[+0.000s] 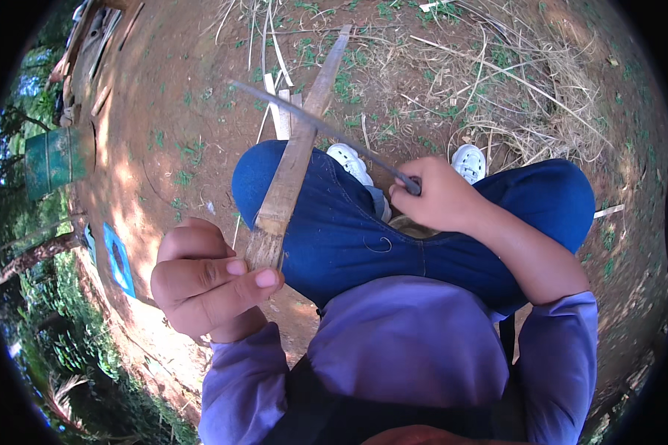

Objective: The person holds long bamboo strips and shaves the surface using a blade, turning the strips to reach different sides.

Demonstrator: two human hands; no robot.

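Note:
My left hand (215, 278) is closed, its thumb and fingers pinching the near end of a long flat piece of wood (293, 167). The wood slants up and away past my left knee, narrows toward its far tip, and looks rough and paler by my fingers. In my closed right hand (441, 196) is the dark handle of a long-bladed knife (334, 133). Its thin blade shows almost edge-on and points up and to the left. In this view it crosses over the wood at mid-length; whether the two touch I cannot tell.
Beyond my knees, pale wood strips (278, 115) lie on the brown soil. Dry grass and shavings (527, 96) are heaped at the far right. A green drum (56, 163) and a blue flat object (119, 259) are at the left, near bushes. My white shoes (468, 163) stand in front.

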